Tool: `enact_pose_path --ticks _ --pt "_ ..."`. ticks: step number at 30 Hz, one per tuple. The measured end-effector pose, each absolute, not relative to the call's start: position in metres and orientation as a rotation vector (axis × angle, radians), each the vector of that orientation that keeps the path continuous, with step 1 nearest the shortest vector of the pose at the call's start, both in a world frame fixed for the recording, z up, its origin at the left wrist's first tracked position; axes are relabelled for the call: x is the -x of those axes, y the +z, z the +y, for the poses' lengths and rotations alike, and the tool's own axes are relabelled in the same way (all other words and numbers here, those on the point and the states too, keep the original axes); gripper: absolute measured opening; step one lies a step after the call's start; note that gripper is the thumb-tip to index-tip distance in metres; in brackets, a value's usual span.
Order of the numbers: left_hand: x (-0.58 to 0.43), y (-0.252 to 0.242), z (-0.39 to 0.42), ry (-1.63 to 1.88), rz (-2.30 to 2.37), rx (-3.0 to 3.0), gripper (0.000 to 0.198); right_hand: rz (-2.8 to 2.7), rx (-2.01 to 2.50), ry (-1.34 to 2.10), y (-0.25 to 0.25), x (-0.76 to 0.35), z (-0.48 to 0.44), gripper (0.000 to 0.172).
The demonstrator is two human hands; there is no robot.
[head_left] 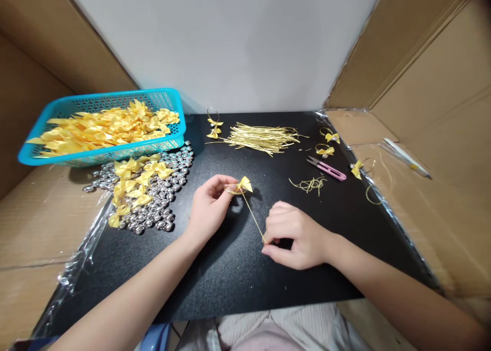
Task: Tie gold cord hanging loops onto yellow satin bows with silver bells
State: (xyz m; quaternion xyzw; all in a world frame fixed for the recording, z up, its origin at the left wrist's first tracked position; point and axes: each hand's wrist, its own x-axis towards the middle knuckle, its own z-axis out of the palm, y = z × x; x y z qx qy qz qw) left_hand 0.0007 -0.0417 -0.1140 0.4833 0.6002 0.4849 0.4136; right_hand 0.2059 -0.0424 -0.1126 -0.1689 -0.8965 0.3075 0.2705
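1. left hand [211,203] pinches a yellow bow [246,184] over the middle of the table [226,279].
2. right hand [294,234] grips its gold cord [252,216], nearer and right.
3. too hard a tug might slip the bow loose.

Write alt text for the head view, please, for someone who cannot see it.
The left hand holds a yellow fabric bow, and the right hand grips a thin gold cord stretched from it, over a black tabletop. Nearby lie a turquoise plastic basket of yellow bows, shiny silver beads, gold cords and pink-handled snips.
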Motion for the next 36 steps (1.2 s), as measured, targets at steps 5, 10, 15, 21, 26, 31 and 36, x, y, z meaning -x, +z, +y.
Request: enact_pose_path --ticks 5,10,15,21,26,31,36 --pt "0.01 -0.116 -0.035 1.361 1.518 -1.029 0.014 -2.463 0.484 0.727 -0.116 -0.209 -0.038 0.02" --pt "0.026 -0.116 -0.024 1.649 1.618 -0.961 0.016 -2.339 0.79 0.543 -0.12 -0.212 -0.033 0.013" --pt "0.026 -0.112 -0.026 1.628 1.645 -1.062 0.015 -2.152 1.033 0.627 -0.119 -0.213 -0.03 0.016" --pt "0.007 -0.1 -0.044 1.507 1.585 -1.254 0.015 -1.676 0.792 1.986 -0.115 -0.194 -0.051 0.039" --pt "-0.006 -0.1 -0.061 1.381 1.364 -1.33 0.013 -1.015 0.393 2.649 -0.121 -0.18 -0.062 0.068" --pt "-0.012 -0.097 -0.072 1.332 1.251 -1.355 0.01 -0.767 0.344 2.688 -0.125 -0.182 -0.056 0.058" --pt "-0.017 -0.093 -0.073 1.257 1.124 -1.196 0.012 -0.618 0.422 2.532 -0.125 -0.181 -0.056 0.049"
